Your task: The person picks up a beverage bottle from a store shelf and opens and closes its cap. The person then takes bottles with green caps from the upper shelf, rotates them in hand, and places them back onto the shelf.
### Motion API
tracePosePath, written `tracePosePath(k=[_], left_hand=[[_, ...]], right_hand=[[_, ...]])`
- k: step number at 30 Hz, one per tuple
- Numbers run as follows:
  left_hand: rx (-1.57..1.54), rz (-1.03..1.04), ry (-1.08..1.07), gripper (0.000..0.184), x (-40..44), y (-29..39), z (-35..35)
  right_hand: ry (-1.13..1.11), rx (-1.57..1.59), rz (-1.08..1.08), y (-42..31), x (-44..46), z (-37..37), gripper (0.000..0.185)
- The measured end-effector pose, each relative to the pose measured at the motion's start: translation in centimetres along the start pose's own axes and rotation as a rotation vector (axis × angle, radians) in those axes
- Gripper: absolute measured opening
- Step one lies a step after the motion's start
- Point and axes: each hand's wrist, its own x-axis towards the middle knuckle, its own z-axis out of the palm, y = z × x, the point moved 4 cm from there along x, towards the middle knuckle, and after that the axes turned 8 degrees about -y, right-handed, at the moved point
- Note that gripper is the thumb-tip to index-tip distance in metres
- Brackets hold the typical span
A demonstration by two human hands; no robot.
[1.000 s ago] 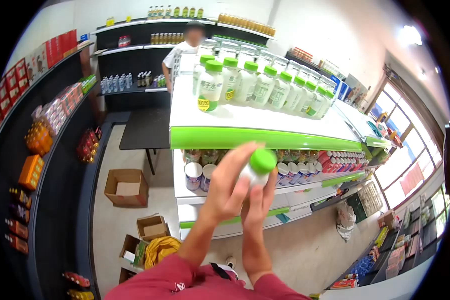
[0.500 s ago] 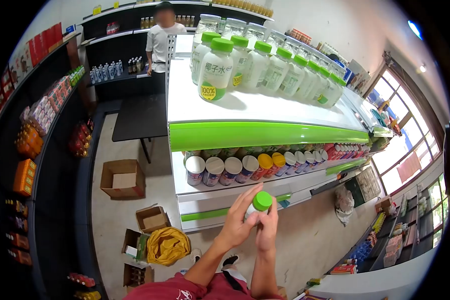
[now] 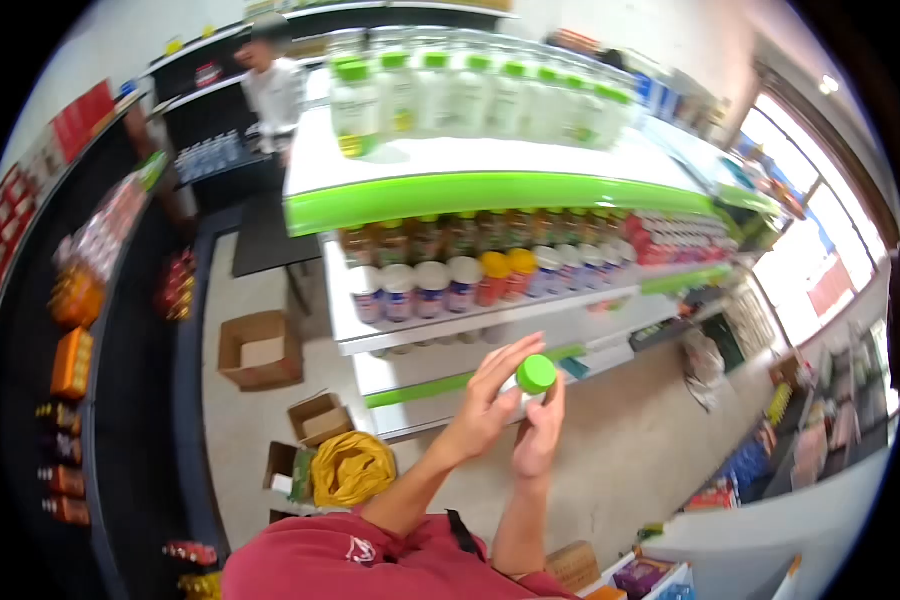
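Between my two hands is a small bottle with a bright green cap (image 3: 536, 374) and a whitish body. My left hand (image 3: 482, 412) is closed around its left side, fingers pointing up along it. My right hand (image 3: 540, 432) grips it from the right and below. Most of the bottle body is hidden by my fingers; the cap faces up toward me. Beyond, on the white shelf top, stands a row of similar green-capped bottles (image 3: 475, 95). Lidded cans (image 3: 431, 290) line the tier below, nearer my hands.
A person in a white shirt (image 3: 272, 95) stands behind the shelf, by a black table (image 3: 270, 240). On the floor at left are cardboard boxes (image 3: 260, 350) and a yellow bag (image 3: 352, 468). Stocked dark shelves (image 3: 120, 400) run along the left side.
My view has tilted and shifted, so the shelf top sits higher and more of the lower tier shows. Both hands still hold the bottle. The picture is blurrier now.
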Motion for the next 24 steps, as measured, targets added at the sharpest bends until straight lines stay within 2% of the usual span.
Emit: tracePosePath(k=[2, 4, 9, 18, 23, 24], left_hand=[[-0.047, 0.017, -0.165, 0.063, 0.1, 0.1, 4.3], [-0.235, -0.036, -0.356, 0.064, -0.5, 0.9, 10.1], [-0.526, -0.091, -0.745, 0.065, -4.6, 6.5, 24.9], [-0.830, -0.066, -1.217, 0.063, -15.5, 19.7, 40.1], [-1.049, 0.028, -1.441, 0.063, -22.9, 24.5, 45.4], [-1.070, -0.010, -1.485, 0.063, -24.3, 25.0, 45.7]], right_hand=[[0.138, 0.030, -0.053, -0.3, -3.2, -4.1, 0.062], [0.275, -0.031, -0.100, -3.5, -7.1, -7.6, 0.059], [0.672, -0.303, -0.168, -12.2, -19.3, -15.1, 0.054], [1.090, -0.627, -0.413, -25.2, -38.6, -15.9, 0.051], [1.330, -0.835, -0.487, -28.1, -47.8, -14.1, 0.048], [1.363, -0.851, -0.472, -28.5, -49.1, -13.5, 0.048]])
